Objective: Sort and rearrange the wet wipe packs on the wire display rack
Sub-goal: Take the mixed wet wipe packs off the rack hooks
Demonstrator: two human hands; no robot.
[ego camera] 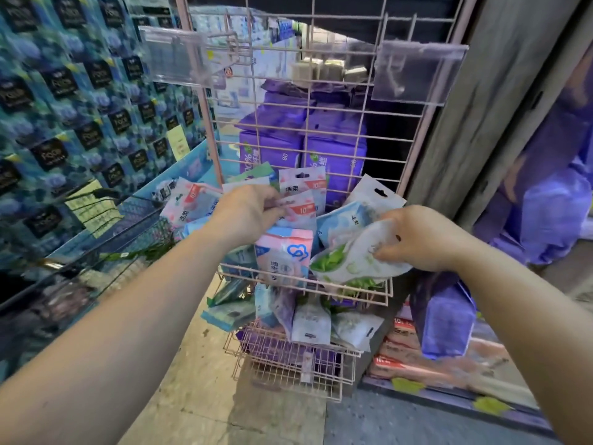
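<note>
Pinched a green-leaf pack (353, 258) in right hand (420, 239) at basket (390, 292) front, left hand (247, 213) gripping pink pack (298, 208) behind; soft, light, slippery-looking — best held by edges.

Left hand (247, 210): in the upper basket (349, 292), fingers closed on a pink-and-white wet wipe pack (303, 208) marked 10.
Right hand (417, 239): gripping a white pack with green leaves (349, 260) at the basket's front right, pack tilted over the rim.
Front and centre: a pink-and-blue pack (285, 252) stands against the front wires, between the two hands.
Lower basket (288, 364): more packs piled loosely, some poking over the edge.
Behind the wire rack (321, 91): stacked purple bulk packs (333, 155).
Left side: a wall of blue floral boxes (64, 91).
</note>
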